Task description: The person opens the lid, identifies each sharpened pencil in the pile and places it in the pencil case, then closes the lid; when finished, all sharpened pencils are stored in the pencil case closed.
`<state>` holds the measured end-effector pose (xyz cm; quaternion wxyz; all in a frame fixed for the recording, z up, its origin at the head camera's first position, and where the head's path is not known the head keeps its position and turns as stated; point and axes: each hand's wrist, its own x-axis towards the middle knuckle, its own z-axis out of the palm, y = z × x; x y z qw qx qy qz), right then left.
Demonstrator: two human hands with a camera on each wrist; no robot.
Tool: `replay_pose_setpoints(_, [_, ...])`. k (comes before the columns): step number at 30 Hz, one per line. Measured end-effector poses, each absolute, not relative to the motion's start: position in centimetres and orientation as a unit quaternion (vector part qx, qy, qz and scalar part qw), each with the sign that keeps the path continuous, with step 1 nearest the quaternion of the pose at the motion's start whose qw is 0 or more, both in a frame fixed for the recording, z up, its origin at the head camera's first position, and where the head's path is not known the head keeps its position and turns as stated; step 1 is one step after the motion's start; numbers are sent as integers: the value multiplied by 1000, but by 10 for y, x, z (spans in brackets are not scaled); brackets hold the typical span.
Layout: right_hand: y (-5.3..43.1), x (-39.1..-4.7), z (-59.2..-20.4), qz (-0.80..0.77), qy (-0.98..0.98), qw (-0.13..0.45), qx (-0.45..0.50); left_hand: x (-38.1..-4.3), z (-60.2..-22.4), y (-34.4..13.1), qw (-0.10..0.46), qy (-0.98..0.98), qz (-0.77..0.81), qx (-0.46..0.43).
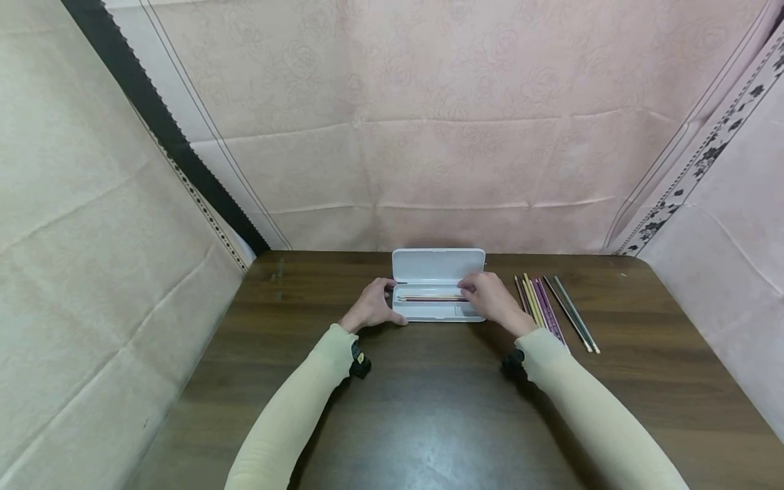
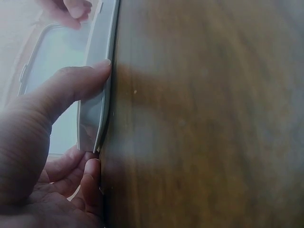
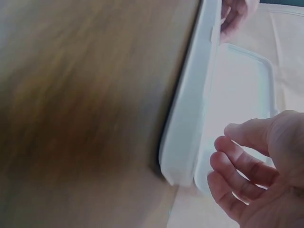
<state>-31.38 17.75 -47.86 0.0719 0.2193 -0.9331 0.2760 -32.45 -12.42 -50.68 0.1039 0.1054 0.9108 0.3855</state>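
A white pencil case (image 1: 422, 313) lies with its lid (image 1: 438, 265) raised at the back. Inside it, one or more slim pencils (image 1: 425, 298) lie lengthwise; the exact number cannot be made out. My left hand (image 1: 373, 304) grips the case's left end. In the left wrist view its thumb (image 2: 90, 80) presses the front wall while the other fingers sit around the end. Over the right end of the case hovers my right hand (image 1: 493, 298). Its fingers (image 3: 242, 164) are loosely bent in the right wrist view, with nothing visible between them and the thumb.
To the right of the case, several pencils lie on the brown table (image 1: 404, 408): dark ones (image 1: 522, 294), yellow ones (image 1: 534, 303), purple ones (image 1: 549, 313) and grey-green ones (image 1: 576, 314). A pale cloth (image 1: 441, 170) hangs behind the table's back edge.
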Motion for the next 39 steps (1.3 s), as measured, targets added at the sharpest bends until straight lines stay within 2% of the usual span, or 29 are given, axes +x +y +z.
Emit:
replay_pose_setpoints(8, [203, -297, -471, 265, -942, 102, 180, -324, -506, -123, 106, 909, 389, 103])
replay_pose_setpoints(22, [258, -269, -466, 270, -951, 112, 104, -325, -508, -124, 105, 912, 382, 105])
replay_pose_setpoints(31, [288, -255, -469, 266, -959, 84, 49, -325, -507, -124, 102, 912, 384, 106])
replay_pose_setpoints(39, [308, -247, -482, 248, -966, 65, 38, -325, -509, -124, 103, 910, 387, 106])
